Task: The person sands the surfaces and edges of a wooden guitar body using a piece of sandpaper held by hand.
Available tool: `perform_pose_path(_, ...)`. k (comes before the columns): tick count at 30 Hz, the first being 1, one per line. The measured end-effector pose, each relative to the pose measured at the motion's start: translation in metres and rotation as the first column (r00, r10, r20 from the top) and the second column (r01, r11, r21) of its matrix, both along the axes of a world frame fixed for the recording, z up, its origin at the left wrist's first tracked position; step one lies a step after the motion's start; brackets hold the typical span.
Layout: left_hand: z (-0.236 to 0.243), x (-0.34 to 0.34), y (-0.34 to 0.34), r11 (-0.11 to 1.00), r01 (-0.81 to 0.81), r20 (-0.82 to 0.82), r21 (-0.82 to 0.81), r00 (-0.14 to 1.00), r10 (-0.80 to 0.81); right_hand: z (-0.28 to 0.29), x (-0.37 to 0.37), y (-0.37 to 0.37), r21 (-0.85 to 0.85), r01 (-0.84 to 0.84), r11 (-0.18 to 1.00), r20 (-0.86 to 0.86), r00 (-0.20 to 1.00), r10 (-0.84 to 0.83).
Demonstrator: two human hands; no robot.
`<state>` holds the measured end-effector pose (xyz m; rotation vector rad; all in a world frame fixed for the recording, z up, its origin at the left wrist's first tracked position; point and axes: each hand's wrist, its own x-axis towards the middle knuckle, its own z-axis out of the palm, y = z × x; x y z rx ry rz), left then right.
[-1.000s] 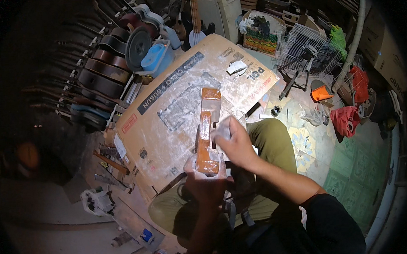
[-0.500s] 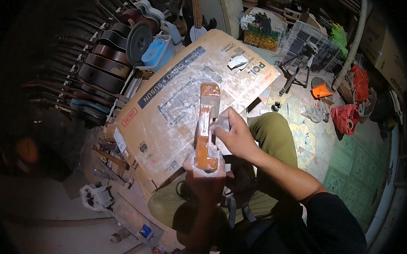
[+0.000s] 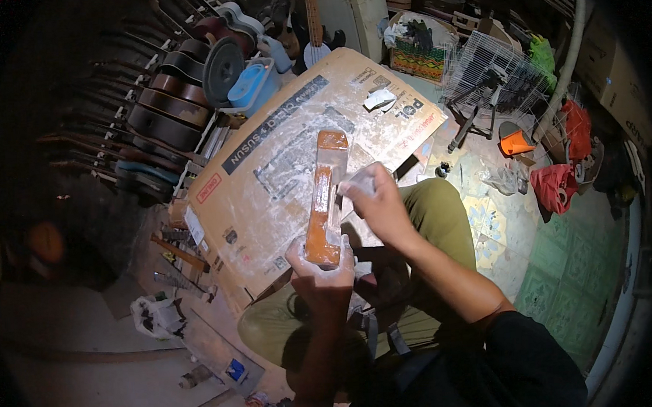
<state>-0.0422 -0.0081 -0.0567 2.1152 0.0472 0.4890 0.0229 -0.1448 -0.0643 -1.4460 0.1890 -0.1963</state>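
An oblong wooden piece, glossy orange-brown with pale dusty recesses, stands lengthwise over the middle of the cardboard sheet. My left hand, white with dust, is closed round its near end from below. My right hand is closed at the piece's right side, fingertips at the long recess; whatever they hold is too hidden to name. Beyond them, a small crumpled white scrap lies on the dusty cardboard.
Guitars line a rack at back left, beside blue tubs. At right are a wire cage, black stand, orange object and red bag. My bent knees are beneath the work; tools lie at left.
The wooden piece and my left hand have shifted slightly up and left. My right hand has moved a little up along the piece's right side, still closed.
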Motion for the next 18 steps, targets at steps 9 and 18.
perform_pose_path(9, 0.005, 0.002, 0.002, 0.999, 0.003, 0.055, -0.036, 0.998, -0.001, 0.010, -0.021, -0.011, 0.414, -0.028, 0.910, -0.170, 0.979, 0.108)
perform_pose_path(18, 0.010, -0.002, 0.000, 1.000, 0.032, 0.055, 0.001, 0.998, -0.032, 0.019, -0.018, -0.009, 0.567, -0.017, 0.823, -0.201, 0.967, 0.158)
